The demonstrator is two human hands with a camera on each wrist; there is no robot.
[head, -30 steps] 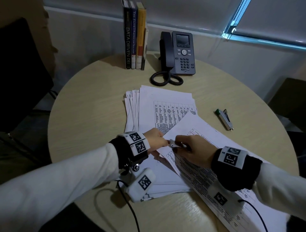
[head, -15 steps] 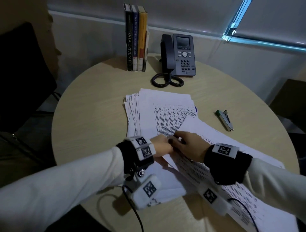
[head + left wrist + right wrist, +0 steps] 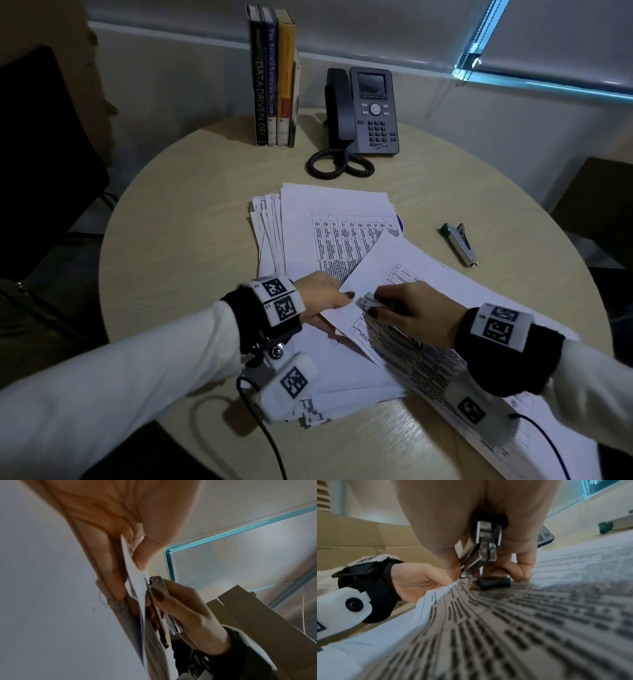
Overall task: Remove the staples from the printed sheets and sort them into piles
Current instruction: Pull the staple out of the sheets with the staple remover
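Head view, left hand (image 3: 320,294) pinching sheet corner (image 3: 346,301), right hand (image 3: 411,313) gripping staple remover (image 3: 368,302) there

A dim room — round pale wood table (image 3: 191,212), dark chair (image 3: 41,144) left, grey blinds (image 3: 555,37) edged by daylight.

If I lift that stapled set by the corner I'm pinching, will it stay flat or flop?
Probably flop: the sheets are thin paper, already curling where the left hand pinches them. They look light. The remover in the right hand may tear the corner.
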